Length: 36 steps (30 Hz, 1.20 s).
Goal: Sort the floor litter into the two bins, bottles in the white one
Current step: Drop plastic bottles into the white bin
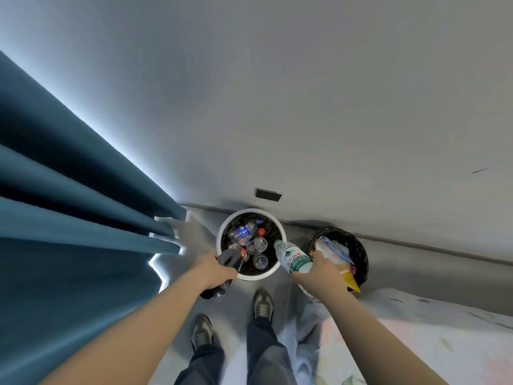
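Left hand (213, 269) and right hand (323, 269) bare, arms (133, 323) bare down to the frame edge. Loose dark blue-grey trousers (266, 354), creased at ankles. Low grey-brown shoes (263, 304), lighter side stripe, pale sole edge. Laces too small to tell.

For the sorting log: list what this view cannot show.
Head view:
- Inside of black bin: hidden by wrappers and right hand.
- Base of water bottle: inside right hand.
- Middle of cola bottle: covered by left hand.
- Labels in white bin: too small to read.
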Motion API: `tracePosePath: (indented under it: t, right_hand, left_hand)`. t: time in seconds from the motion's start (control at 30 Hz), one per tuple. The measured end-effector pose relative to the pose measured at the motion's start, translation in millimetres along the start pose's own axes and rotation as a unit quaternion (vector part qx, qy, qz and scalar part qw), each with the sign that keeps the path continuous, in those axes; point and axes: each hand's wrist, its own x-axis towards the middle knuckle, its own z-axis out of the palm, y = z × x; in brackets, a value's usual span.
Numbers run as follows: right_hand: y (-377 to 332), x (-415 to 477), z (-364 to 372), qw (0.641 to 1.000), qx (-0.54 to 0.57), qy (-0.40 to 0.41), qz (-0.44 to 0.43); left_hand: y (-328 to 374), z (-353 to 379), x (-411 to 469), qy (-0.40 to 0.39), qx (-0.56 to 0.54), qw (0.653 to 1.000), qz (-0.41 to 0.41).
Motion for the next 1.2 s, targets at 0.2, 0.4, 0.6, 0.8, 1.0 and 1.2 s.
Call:
tracePosePath:
  t: [0.2,0.4,0.6,0.8,1.0,1.2]
  right_hand:
    - [3,74,35,1.0,0.001,-0.004,0.016]
    - [9,136,74,0.999,-0.031,-0.007,0.021]
    - [12,180,104,0.999,-0.042,-0.008,0.018]
    - [4,197,122,0.999,-0.034,-0.011,-0.003]
    - [-4,202,128,0.999,-0.04,-0.016,-0.016]
    - [-12,185,119,0.994,-0.087,-0.026,-0.068]
  left_hand:
    - [-2,28,83,-0.009,-0.018,1.0,-0.007]
    - [-8,57,154,-0.014,-0.028,0.999,-0.022]
    - [-13,86,202,0.034,0.0,0.999,0.008]
    - [-16,101,222,0.073,0.025,0.997,0.024]
    - [-22,103,223,0.063,0.031,0.997,0.027]
    - [-27,100,205,0.067,0.038,0.997,0.029]
